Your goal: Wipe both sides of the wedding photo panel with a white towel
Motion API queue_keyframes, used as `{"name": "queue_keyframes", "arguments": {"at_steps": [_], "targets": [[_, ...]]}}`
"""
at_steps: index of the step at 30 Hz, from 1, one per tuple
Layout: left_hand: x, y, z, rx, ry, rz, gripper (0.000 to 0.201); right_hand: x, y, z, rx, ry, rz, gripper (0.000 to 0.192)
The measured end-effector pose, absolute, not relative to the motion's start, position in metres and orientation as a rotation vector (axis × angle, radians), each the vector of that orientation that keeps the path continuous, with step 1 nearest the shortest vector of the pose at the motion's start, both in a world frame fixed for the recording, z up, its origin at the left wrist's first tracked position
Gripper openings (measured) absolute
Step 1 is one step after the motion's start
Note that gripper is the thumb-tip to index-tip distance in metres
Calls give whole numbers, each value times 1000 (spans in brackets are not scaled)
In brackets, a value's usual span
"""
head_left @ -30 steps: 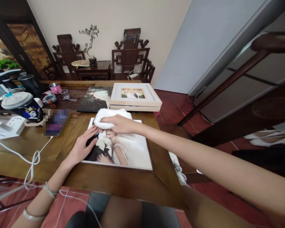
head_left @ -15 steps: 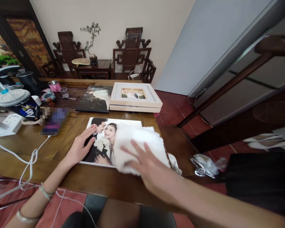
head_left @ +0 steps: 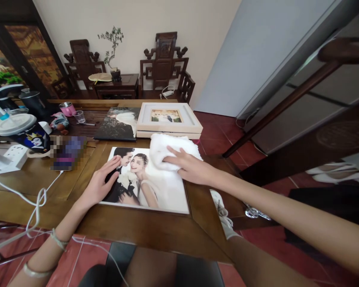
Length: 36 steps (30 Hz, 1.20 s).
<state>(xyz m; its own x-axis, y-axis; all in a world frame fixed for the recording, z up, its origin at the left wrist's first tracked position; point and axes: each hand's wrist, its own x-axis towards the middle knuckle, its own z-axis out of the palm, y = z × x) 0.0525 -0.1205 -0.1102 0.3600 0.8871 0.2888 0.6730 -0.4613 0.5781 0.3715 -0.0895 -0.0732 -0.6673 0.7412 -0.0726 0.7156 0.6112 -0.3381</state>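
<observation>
Right at the near edge of the wooden surface [head_left: 155, 229] lies a big frameless wedding photo print [head_left: 146, 181], flat and face up. The left hand [head_left: 100, 184] lies on its left edge, fingers spread and flat, nothing gripped; to me it looks like it's just pinning the print so it doesn't slide. The right hand [head_left: 191, 167] presses down on a white towel [head_left: 167, 149] bunched at the print's top right corner, palm down with fingers stretched over the cloth, so the grip is more of a flat press than a real clutch. A white cable [head_left: 38, 203] loops across the left side.

Just behind the towel sits a white framed photo [head_left: 169, 117], flat, on what seems to be a second frame, and beside it a dark photo panel [head_left: 118, 123].

Containers, further left and back: a pink mug [head_left: 67, 108], a small clear cup [head_left: 79, 116] that looks empty, and a dark kettle [head_left: 30, 99]. Can't see inside the mug or kettle. Carved wooden chairs [head_left: 164, 67] stand by the wall.
</observation>
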Motion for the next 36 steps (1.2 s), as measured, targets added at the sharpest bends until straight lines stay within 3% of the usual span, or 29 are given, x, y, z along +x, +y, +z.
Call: {"name": "queue_keyframes", "arguments": {"at_steps": [3,8,13,24,29,36], "targets": [[53,-121,-110,2257,1379,833,45,368,-96,-73,-1327,-2719,482,74],[53,-120,-112,2272,1380,828,45,342,-178,-69,-1345,-2799,604,74],[52,-119,-113,2288,1377,815,45,325,-226,-69,-929,-2968,883,58],[51,-121,-111,2274,1356,817,44,358,-91,-64,-1297,-2782,570,73],[51,-121,-111,2266,1384,828,45,350,-126,-67,-1429,-2774,472,76],[52,-121,-110,2277,1383,809,46,315,-220,-56,-1099,-3073,953,75]]}}
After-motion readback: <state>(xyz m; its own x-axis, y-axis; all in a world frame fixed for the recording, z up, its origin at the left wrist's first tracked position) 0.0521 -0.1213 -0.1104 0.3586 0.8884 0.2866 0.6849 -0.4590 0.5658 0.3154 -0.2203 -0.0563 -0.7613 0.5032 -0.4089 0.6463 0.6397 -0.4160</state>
